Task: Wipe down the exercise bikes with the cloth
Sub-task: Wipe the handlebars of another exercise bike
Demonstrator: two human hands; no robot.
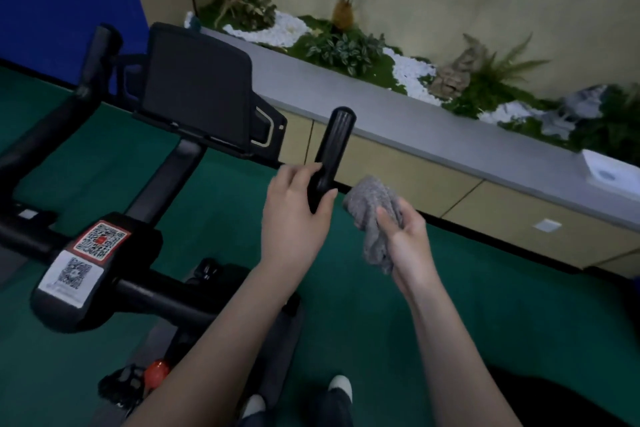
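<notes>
Two hands are engaged at the bike's right handlebar grip, which rises toward 1 o'clock from centre frame. Left hand has fingers and thumb curled round the lower end of that grip, steadying it. Right hand clutches a bunched grey cloth, held just beside the grip at its 4 o'clock; contact between cloth and grip cannot be confirmed. Judgement: the grip wipe is about to begin. Recommended practice: wrap the cloth round the grip, draw it from base to tip with a twisting stroke, and shift the steadying hand so the covered section also gets cleaned. Console screen at 10 o'clock appears unattended
</notes>
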